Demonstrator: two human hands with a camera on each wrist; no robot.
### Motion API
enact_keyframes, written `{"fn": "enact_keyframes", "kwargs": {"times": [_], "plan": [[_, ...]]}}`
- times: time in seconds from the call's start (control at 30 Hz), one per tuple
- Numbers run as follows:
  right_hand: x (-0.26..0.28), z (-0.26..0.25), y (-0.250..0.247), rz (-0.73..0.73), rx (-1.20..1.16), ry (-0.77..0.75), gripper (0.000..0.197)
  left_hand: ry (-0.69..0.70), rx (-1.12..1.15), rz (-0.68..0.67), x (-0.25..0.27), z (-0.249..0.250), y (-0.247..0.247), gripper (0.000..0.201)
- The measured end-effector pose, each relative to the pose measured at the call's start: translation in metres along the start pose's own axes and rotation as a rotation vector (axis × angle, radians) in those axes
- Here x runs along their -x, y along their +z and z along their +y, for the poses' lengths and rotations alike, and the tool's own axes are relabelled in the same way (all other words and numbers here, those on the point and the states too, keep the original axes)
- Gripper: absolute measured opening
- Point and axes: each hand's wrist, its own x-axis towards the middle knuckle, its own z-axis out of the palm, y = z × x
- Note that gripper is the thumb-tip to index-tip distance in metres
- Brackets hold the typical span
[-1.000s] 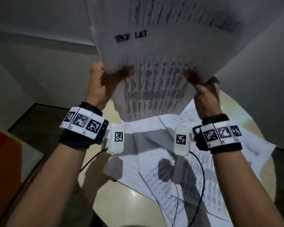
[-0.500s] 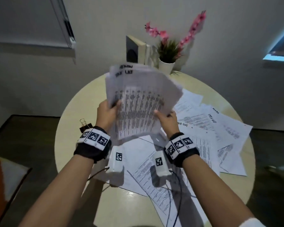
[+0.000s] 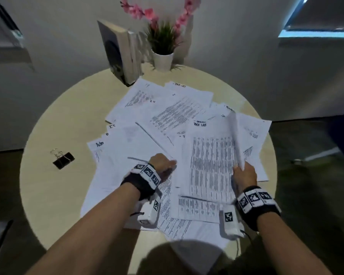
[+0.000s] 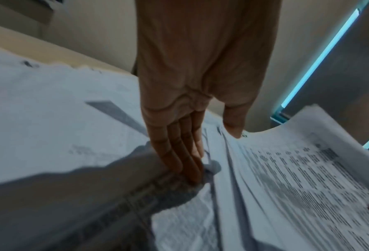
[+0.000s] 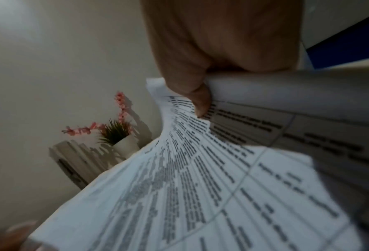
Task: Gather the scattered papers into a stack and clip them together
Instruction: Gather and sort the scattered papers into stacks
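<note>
A stack of printed papers [image 3: 211, 155] lies on the loose sheets [image 3: 147, 135] spread over the round table [image 3: 58, 195]. My right hand [image 3: 243, 173] grips the stack's right edge and curls it upward; in the right wrist view the thumb [image 5: 198, 98] presses on top of the stack [image 5: 200, 186]. My left hand [image 3: 165, 163] sits at the stack's left edge. In the left wrist view its straight fingers [image 4: 185, 158] stand on the sheets beside the stack [image 4: 286, 178], and the thumb touches the stack's top. A black binder clip [image 3: 63, 159] lies to the left, apart from both hands.
At the table's far edge stand upright books [image 3: 121, 54] and a white pot with a pink-flowered plant [image 3: 163, 60]. Bare tabletop shows on the left around the clip and at the near left. The floor beyond the table is dark.
Both hands brought the stack down from in front of the head camera onto the table's papers. The left hand went from gripping the stack to standing with straight fingers at its left edge.
</note>
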Motion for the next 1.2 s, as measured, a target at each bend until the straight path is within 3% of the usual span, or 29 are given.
{"fn": "enact_keyframes", "kwargs": {"times": [0.07, 0.13, 0.23, 0.3, 0.33, 0.4, 0.5, 0.57, 0.7, 0.77, 0.87, 0.9, 1.03, 1.07, 1.13, 1.2], "plan": [[0.003, 0.008, 0.009, -0.049, -0.042, 0.028, 0.008, 0.033, -0.036, -0.029, -0.003, 0.009, 0.014, 0.030], [0.003, 0.007, 0.017, -0.051, -0.049, 0.039, 0.005, 0.109, 0.013, 0.036, -0.008, 0.019, 0.014, 0.019], [-0.009, -0.002, 0.023, 0.058, -0.229, 0.081, 0.039, 0.279, -0.006, 0.140, -0.017, 0.039, -0.011, 0.023], [-0.021, -0.007, 0.021, 0.156, -0.355, 0.130, 0.051, 0.317, 0.056, 0.198, -0.032, 0.052, -0.037, 0.018], [-0.030, -0.008, 0.020, 0.192, -0.397, 0.189, 0.054, 0.303, 0.057, 0.239, -0.044, 0.055, -0.050, 0.014], [-0.044, -0.005, 0.020, 0.220, -0.449, 0.317, 0.058, 0.212, 0.001, 0.318, -0.074, 0.058, -0.078, 0.034], [-0.068, 0.008, 0.034, 0.176, -0.478, 0.428, 0.062, -0.015, -0.158, 0.335, -0.114, 0.055, -0.105, 0.062], [-0.082, 0.008, 0.041, 0.155, -0.441, 0.460, 0.061, -0.116, -0.226, 0.330, -0.137, 0.046, -0.109, 0.066], [-0.112, -0.026, 0.055, 0.065, -0.353, 0.397, 0.050, -0.121, -0.233, 0.292, -0.157, 0.033, -0.099, 0.049], [-0.126, -0.048, 0.070, -0.012, -0.250, 0.330, 0.047, -0.051, -0.173, 0.227, -0.151, 0.036, -0.091, 0.060], [-0.138, -0.074, 0.092, -0.139, -0.020, 0.198, 0.033, -0.135, 0.005, 0.162, -0.143, 0.034, -0.088, 0.077], [-0.139, -0.081, 0.097, -0.176, 0.045, 0.153, 0.030, -0.174, 0.005, 0.182, -0.144, 0.028, -0.089, 0.078], [-0.139, -0.095, 0.101, -0.195, 0.162, 0.017, 0.018, -0.314, -0.067, 0.506, -0.136, 0.007, -0.105, 0.070], [-0.136, -0.096, 0.101, -0.202, 0.161, 0.000, 0.021, -0.333, -0.074, 0.509, -0.131, 0.007, -0.106, 0.071], [-0.130, -0.099, 0.106, -0.237, 0.120, -0.035, 0.027, -0.303, -0.083, 0.400, -0.129, 0.004, -0.104, 0.073], [-0.121, -0.106, 0.107, -0.292, 0.095, -0.068, 0.018, -0.224, -0.008, 0.274, -0.131, 0.004, -0.103, 0.081]]}}
